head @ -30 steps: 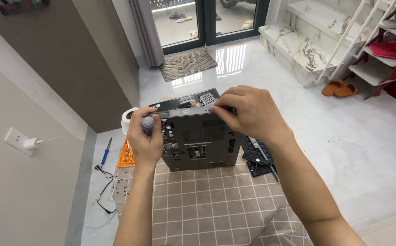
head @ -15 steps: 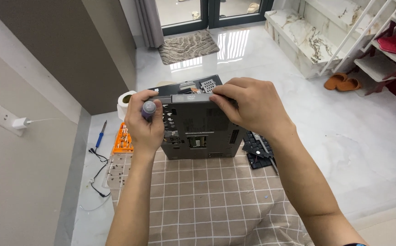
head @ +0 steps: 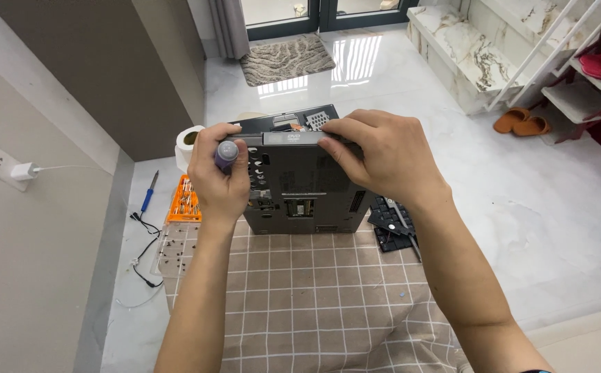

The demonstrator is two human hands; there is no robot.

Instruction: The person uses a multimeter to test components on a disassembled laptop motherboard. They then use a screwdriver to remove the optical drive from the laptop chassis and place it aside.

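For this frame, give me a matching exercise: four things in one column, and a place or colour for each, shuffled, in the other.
Things:
1. Screwdriver
2. Doormat
3. Tape roll
4. Charger

Places:
A. In the wall socket, at the left
B. On the floor, by the glass door
C. In the left hand, beside the laptop
D. On the floor, just behind the left hand

Pairs: 1-C, 2-B, 3-D, 4-A

The right hand grips the laptop's upper edge.
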